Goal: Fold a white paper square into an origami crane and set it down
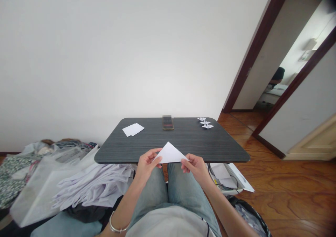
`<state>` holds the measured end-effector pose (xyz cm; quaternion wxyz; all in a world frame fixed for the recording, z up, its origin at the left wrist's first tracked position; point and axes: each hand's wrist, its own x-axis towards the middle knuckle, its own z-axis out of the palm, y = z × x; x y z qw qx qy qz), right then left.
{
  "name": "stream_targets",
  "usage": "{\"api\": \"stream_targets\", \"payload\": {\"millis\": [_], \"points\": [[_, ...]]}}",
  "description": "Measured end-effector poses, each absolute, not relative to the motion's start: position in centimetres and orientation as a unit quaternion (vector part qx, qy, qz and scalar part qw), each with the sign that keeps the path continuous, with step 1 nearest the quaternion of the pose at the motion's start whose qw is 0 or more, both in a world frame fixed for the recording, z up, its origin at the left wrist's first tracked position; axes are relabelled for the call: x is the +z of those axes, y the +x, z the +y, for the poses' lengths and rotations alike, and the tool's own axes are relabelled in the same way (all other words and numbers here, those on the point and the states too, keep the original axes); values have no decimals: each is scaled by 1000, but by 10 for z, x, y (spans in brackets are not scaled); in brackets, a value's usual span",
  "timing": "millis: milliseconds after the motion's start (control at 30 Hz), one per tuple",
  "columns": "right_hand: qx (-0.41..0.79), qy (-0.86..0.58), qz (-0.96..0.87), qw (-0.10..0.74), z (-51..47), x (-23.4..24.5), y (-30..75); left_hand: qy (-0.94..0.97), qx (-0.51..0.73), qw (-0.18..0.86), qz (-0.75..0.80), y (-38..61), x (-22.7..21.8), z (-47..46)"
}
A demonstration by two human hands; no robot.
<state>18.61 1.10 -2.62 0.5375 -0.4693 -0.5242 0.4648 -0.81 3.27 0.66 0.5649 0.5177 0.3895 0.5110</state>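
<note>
I hold a white paper folded into a triangle (170, 153) just above the near edge of a dark grey table (183, 139). My left hand (147, 163) pinches its left corner. My right hand (194, 166) pinches its right corner. The triangle's point faces away from me. My knees in light jeans sit under the paper.
On the table lie a small stack of white paper sheets (133, 129) at the back left, a phone (168, 122) in the middle back, and three small folded paper figures (206, 123) at the back right. Clothes and plastic bags (78, 181) pile on my left. An open doorway (278, 86) is on the right.
</note>
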Motion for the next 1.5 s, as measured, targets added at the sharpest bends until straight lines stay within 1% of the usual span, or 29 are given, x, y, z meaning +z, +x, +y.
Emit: {"api": "stream_targets", "payload": {"millis": [400,633,833,1000,1333,1500], "points": [[472,-464,-525,534,12,-29,186,526,509,562,384,-5,2,32],[452,-472,-539,532,12,-29,185,510,506,578,387,-5,4,29],[458,-468,-536,533,13,-31,186,476,506,610,382,-6,5,28],[468,-463,-535,529,14,-32,185,468,513,608,384,-8,5,29],[473,-461,-531,531,15,-34,187,500,482,633,343,-10,2,28],[475,-460,-528,533,16,-37,187,496,446,682,302,-13,-1,29]]}}
